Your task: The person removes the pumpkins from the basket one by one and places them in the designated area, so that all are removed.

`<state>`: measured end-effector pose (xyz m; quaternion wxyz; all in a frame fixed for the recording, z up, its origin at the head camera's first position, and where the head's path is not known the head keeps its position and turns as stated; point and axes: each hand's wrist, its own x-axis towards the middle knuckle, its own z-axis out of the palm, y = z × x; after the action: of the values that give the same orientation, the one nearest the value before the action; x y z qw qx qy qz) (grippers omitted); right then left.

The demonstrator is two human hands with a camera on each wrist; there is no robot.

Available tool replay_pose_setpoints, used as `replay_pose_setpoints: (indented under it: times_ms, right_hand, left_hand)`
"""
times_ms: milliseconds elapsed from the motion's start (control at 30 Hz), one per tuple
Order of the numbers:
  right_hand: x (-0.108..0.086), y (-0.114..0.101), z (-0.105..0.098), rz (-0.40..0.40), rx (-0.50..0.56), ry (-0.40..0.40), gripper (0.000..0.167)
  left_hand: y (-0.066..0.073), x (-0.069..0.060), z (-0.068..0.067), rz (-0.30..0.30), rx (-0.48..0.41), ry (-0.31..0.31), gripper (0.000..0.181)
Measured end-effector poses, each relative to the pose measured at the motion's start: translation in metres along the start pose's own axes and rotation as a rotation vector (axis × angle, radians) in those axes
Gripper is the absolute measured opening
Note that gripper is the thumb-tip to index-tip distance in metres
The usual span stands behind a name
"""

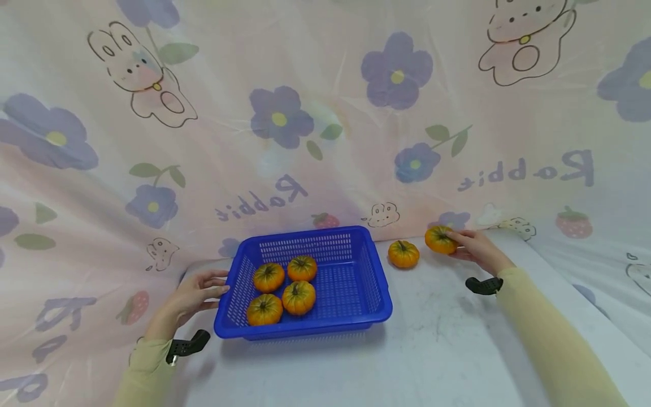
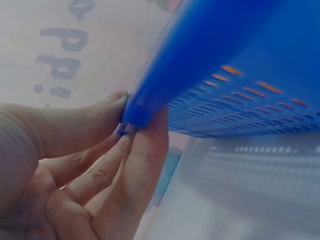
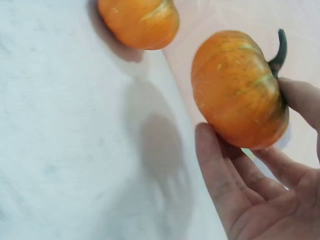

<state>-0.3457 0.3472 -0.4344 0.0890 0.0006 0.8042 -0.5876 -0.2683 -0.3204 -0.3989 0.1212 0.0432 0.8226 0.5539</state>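
A blue plastic basket [image 1: 335,326] stands on the table with several small orange pumpkins [image 1: 299,298] in its left half. My left hand [image 1: 193,297] pinches the basket's left rim [image 2: 150,95] between thumb and fingers. Off to the right, my right hand [image 1: 478,250] holds one small pumpkin [image 3: 240,90], thumb by the stem and fingers beneath. That pumpkin is raised off the table, its shadow showing below in the right wrist view. Another pumpkin [image 1: 404,254] sits on the table between the basket and my right hand.
The white table [image 1: 427,350] runs back to a curtain [image 1: 330,169] printed with flowers and rabbits, which hangs behind and at the sides. Dark wrist camera mounts [image 1: 484,286] sit on both wrists.
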Motion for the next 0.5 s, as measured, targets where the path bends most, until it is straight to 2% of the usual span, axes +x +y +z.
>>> replay_pose_setpoints:
  times_ms: [233,367,500]
  right_hand:
    - [0.0,0.02,0.012,0.088,0.056,0.027,0.084]
    - [0.001,0.025,0.016,0.107,0.126,0.071,0.085]
    - [0.002,0.024,0.02,0.11,0.14,0.093,0.084]
  left_hand:
    - [-0.004,0.001,0.0,0.008,0.007,0.013,0.061]
    - [-0.003,0.001,0.001,0.016,0.004,0.005,0.061]
    - [-0.003,0.001,0.002,0.014,0.01,0.004,0.061]
